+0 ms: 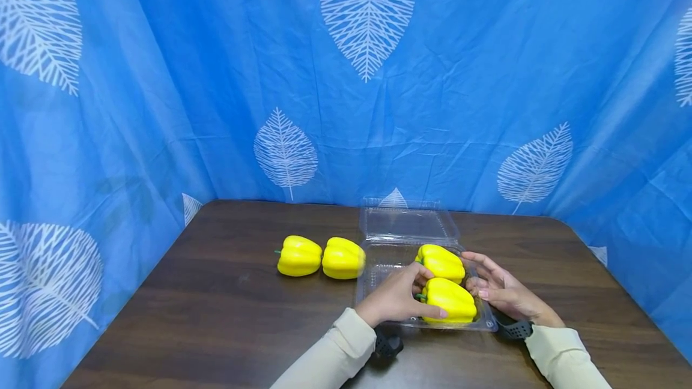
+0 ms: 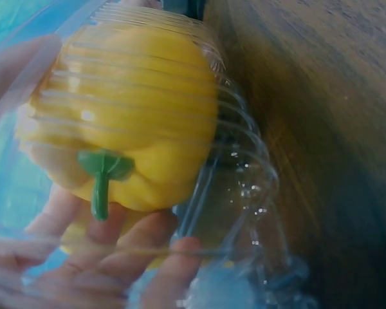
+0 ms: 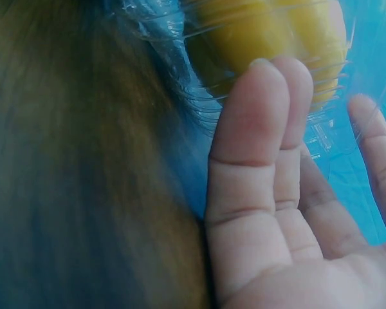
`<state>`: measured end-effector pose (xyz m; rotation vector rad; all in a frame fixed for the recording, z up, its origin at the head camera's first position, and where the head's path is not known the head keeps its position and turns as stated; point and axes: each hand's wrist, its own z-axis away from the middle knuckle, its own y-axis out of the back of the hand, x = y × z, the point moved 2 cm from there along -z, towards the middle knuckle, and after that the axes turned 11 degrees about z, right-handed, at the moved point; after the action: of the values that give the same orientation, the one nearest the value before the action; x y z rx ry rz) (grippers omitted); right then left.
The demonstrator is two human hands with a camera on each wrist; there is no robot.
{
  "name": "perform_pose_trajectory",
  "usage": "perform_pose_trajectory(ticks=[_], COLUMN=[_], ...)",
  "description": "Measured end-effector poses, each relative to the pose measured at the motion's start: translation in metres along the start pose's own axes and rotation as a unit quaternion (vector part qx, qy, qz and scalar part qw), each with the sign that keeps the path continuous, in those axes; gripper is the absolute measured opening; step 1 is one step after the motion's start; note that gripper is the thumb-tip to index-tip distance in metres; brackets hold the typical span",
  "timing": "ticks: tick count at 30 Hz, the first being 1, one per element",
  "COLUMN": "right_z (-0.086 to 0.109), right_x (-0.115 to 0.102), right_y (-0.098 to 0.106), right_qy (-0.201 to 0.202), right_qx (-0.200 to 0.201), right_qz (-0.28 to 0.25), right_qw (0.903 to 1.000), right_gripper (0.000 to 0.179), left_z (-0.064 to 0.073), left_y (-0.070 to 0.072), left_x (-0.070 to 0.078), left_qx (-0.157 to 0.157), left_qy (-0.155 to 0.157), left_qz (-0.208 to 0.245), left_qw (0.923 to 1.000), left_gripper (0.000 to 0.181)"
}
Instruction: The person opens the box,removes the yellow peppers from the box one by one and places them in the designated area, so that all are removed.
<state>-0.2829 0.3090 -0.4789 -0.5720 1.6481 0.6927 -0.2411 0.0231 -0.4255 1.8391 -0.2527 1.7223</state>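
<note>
A clear plastic clamshell box (image 1: 381, 272) lies unfolded on the table, its lid (image 1: 409, 224) folded back toward the curtain. Inside its right half are two yellow bell peppers, a far one (image 1: 440, 262) and a near one (image 1: 453, 301). My left hand (image 1: 396, 294) grips the near pepper, thumb on the front side and fingers behind it. The left wrist view shows that pepper's green stem (image 2: 101, 183) through the box's ribbed wall. At the box's right wall is my right hand (image 1: 505, 294), fingers extended, fingertips (image 3: 254, 96) right at the plastic.
Left of the box, two more yellow bell peppers lie side by side, one with its stem to the left (image 1: 299, 256) and another (image 1: 343, 258) next to the box's edge. Behind the brown wooden table (image 1: 227, 317) hangs a blue curtain (image 1: 232, 77) with white leaf prints.
</note>
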Motion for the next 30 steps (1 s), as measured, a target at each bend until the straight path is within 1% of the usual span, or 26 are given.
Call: perform_pose_trajectory(ticks=[7,12,22,30], right_z=[0.0004,-0.0003,0.0003,0.0003], right_x=[0.0008,0.0003,-0.0037,-0.004], right_y=[-0.0017,-0.003,-0.0017,-0.0015], right_qy=[0.005,-0.002,-0.011,-0.016], right_qx=[-0.004,-0.008,0.014,0.019], right_qz=[-0.008,-0.012,0.005,0.017], right_qw=[0.9999,0.9999,0.9998,0.9995], right_gripper=[0.061,0.062,0.061,0.062], left_z=[0.0016,0.0024,-0.0014,-0.0004], left_y=[-0.0009,-0.0006,-0.0001,-0.0001], left_x=[-0.0008,-0.0011,-0.0001,0.0006], left_qx=[-0.003,-0.002,-0.007,-0.013], left_qy=[0.005,0.003,-0.012,-0.005], left_qz=[-0.001,-0.009,-0.03,-0.037], left_qw=[1.0,0.9999,0.9995,0.9992], left_gripper=[0.055,0.057,0.06,0.061])
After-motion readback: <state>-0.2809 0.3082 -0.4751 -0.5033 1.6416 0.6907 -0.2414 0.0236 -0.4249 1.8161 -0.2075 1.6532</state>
